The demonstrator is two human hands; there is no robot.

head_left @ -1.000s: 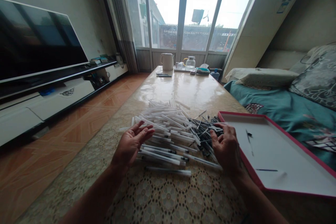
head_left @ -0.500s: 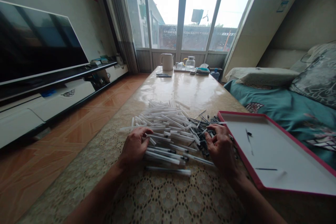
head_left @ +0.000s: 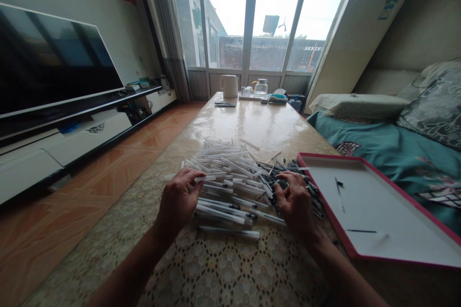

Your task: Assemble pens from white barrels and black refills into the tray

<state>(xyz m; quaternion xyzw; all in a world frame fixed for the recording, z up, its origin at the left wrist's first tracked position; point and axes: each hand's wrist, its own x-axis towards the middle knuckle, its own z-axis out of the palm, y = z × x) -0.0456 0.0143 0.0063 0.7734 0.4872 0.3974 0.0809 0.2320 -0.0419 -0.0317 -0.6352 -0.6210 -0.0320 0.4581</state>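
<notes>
A heap of whitish translucent pen barrels point(head_left: 230, 163) lies on the table, with several more barrels spread in front of it. My left hand point(head_left: 180, 196) is at the heap's left side, thumb and forefinger pinched on one white pen barrel point(head_left: 209, 178) that points to the right. Just right of the heap is a pile of thin black pen refills and small black parts point(head_left: 284, 169). Over its near side my right hand point(head_left: 295, 196) is curled, thumb close to the forefinger; whatever sits between those fingertips is too small to make out.
A shallow white tray with a pink rim point(head_left: 355, 254) stands at the right, holding a few dark pen parts. At the table's far end are a pitcher point(head_left: 229, 87), a glass jug point(head_left: 260, 87) and a tissue pack point(head_left: 278, 97). A bed or sofa point(head_left: 360, 134) borders the right side.
My left hand has moved slightly left and up, and the barrel in its fingers now points more level to the right. My right hand has shifted a little to the left.
</notes>
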